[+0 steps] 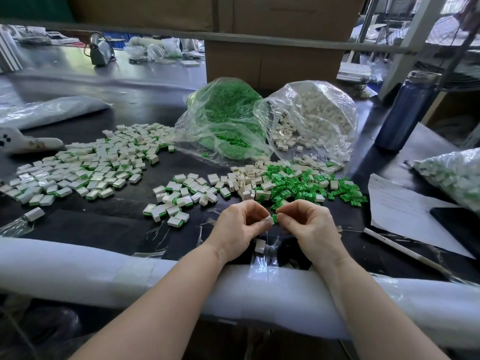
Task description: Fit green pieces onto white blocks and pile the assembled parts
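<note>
Above the table edge, hands (272, 224) meet, pinching white block (268, 220) and green piece (274, 217).

Soft, even daylight is filling the scene, brightest at the far right. Glare is showing on the clear plastic bags (306, 120) and glossing the dark tabletop (109, 224). Shadows are staying faint. Wide-angle distortion is bending the edges, and the background is blurring slightly.
</note>
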Demonstrator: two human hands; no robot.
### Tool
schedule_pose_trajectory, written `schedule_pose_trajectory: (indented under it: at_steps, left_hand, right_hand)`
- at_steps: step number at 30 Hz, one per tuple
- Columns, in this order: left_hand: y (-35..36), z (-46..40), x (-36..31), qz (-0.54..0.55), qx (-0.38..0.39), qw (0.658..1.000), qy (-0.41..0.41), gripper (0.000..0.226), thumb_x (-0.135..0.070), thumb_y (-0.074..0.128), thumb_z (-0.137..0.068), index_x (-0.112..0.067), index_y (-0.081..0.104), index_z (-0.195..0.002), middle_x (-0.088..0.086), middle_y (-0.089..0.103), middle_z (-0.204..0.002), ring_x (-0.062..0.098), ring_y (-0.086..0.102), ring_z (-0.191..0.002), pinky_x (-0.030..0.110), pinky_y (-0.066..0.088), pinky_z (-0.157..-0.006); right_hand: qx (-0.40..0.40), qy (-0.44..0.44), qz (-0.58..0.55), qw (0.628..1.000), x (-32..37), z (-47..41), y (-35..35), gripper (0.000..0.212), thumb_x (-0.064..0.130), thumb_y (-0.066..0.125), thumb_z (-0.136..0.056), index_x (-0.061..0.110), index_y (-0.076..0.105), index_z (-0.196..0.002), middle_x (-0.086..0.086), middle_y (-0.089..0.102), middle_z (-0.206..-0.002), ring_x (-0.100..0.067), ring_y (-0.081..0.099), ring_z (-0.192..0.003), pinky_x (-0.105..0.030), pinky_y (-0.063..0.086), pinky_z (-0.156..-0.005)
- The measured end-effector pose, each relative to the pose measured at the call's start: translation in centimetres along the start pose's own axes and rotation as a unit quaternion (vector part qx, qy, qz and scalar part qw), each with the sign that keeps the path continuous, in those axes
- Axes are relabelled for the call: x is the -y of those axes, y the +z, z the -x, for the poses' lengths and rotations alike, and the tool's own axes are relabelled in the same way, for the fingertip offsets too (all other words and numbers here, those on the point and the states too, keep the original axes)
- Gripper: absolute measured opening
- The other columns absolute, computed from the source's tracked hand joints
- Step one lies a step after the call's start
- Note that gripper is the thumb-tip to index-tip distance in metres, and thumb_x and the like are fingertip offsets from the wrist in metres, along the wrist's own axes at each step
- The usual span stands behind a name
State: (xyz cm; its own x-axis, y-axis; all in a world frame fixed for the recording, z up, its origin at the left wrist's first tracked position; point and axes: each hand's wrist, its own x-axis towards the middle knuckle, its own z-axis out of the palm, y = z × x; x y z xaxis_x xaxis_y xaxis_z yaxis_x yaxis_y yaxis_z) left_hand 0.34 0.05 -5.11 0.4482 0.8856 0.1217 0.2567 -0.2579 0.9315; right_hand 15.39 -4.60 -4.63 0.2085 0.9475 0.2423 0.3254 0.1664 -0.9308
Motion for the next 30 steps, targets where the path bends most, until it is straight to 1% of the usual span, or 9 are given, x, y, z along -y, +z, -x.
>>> schedule_pose_trajectory:
  at_steps: [3,6,10,15,18,20,22,25,30]
  left_hand:
    - [-0.06,0.12,-0.16,0.007,0.003,1.000,-0.002,0.009,-0.013,0.070,-0.081,-0.013,0.063,-0.086,0.004,0.067,-0.082,0.017,0.063,-0.078,0.029,0.053,-0.080]
    - [-0.07,0.22,-0.30,0.008,0.014,1.000,0.001,0.008,-0.013,0.069,-0.081,-0.011,0.064,-0.088,0.002,0.066,-0.080,0.012,0.060,-0.074,0.027,0.052,-0.077]
    - [-0.05,0.16,-0.36,0.001,0.017,1.000,0.001,0.009,-0.013,0.069,-0.082,-0.009,0.064,-0.089,0.002,0.066,-0.080,0.010,0.058,-0.073,0.027,0.051,-0.077]
    - [-0.06,0.11,-0.27,0.010,-0.005,1.000,0.001,0.005,-0.012,0.067,-0.083,-0.014,0.066,-0.088,0.007,0.068,-0.084,0.013,0.062,-0.078,0.025,0.051,-0.080]
    - [-0.01,0.15,-0.31,-0.004,-0.002,1.000,0.010,0.005,-0.010,0.067,-0.083,-0.015,0.068,-0.085,0.000,0.068,-0.080,0.008,0.062,-0.077,0.018,0.050,-0.078]
    - [0.04,0.20,-0.32,-0.008,0.002,1.000,0.010,0.005,-0.009,0.068,-0.082,-0.013,0.069,-0.084,-0.004,0.066,-0.077,0.006,0.060,-0.074,0.018,0.050,-0.079]
    - [0.07,0.27,-0.31,-0.010,0.003,1.000,0.008,0.005,-0.007,0.068,-0.081,-0.012,0.069,-0.084,-0.008,0.065,-0.073,0.002,0.059,-0.070,0.017,0.049,-0.078]
    - [0.14,0.32,-0.31,-0.021,0.004,1.000,0.015,0.007,-0.006,0.069,-0.080,-0.013,0.069,-0.081,-0.012,0.063,-0.070,-0.002,0.056,-0.066,0.014,0.047,-0.075]
    - [0.16,0.37,-0.38,-0.023,0.010,1.000,0.018,0.009,-0.005,0.069,-0.080,-0.014,0.069,-0.079,-0.012,0.062,-0.070,-0.002,0.057,-0.067,0.014,0.047,-0.074]
  right_hand:
    - [-0.001,0.000,0.002,1.000,0.13,0.00,0.00,0.020,0.001,0.070,-0.079,0.020,0.068,-0.072,0.008,0.067,-0.063,-0.001,0.061,-0.061,-0.018,0.053,-0.061]
    - [0.008,0.003,0.010,1.000,0.15,0.02,0.10,0.018,0.001,0.070,-0.080,0.018,0.068,-0.073,0.004,0.067,-0.065,-0.005,0.061,-0.061,-0.022,0.054,-0.062]
    - [0.020,0.004,0.017,1.000,0.04,0.01,0.20,0.020,0.000,0.069,-0.080,0.018,0.069,-0.072,0.005,0.066,-0.062,-0.004,0.058,-0.058,-0.019,0.050,-0.059]
    - [0.022,0.009,-0.007,1.000,0.06,0.05,0.18,0.025,-0.001,0.067,-0.081,0.022,0.069,-0.072,0.005,0.068,-0.066,-0.005,0.061,-0.062,-0.020,0.052,-0.060]
    - [0.024,0.024,-0.010,0.999,0.04,0.06,0.13,0.024,-0.003,0.069,-0.079,0.020,0.066,-0.078,-0.005,0.065,-0.066,-0.012,0.059,-0.059,-0.030,0.053,-0.062]
    - [0.029,0.031,-0.014,0.999,0.02,0.05,0.04,0.023,-0.004,0.069,-0.078,0.018,0.064,-0.080,-0.007,0.063,-0.064,-0.016,0.057,-0.059,-0.037,0.053,-0.064]
    - [0.037,0.032,-0.016,0.999,0.04,0.05,0.00,0.023,-0.006,0.069,-0.077,0.015,0.063,-0.080,-0.005,0.061,-0.062,-0.015,0.056,-0.057,-0.034,0.052,-0.061]
    - [0.045,0.032,-0.018,0.998,0.06,0.02,-0.05,0.024,-0.010,0.068,-0.075,0.014,0.063,-0.078,0.002,0.061,-0.056,-0.008,0.055,-0.050,-0.021,0.048,-0.053]
    - [0.054,0.039,-0.030,0.997,-0.19,-0.11,-0.14,0.024,-0.011,0.069,-0.073,0.012,0.062,-0.076,0.001,0.061,-0.055,-0.008,0.054,-0.047,-0.021,0.046,-0.050]
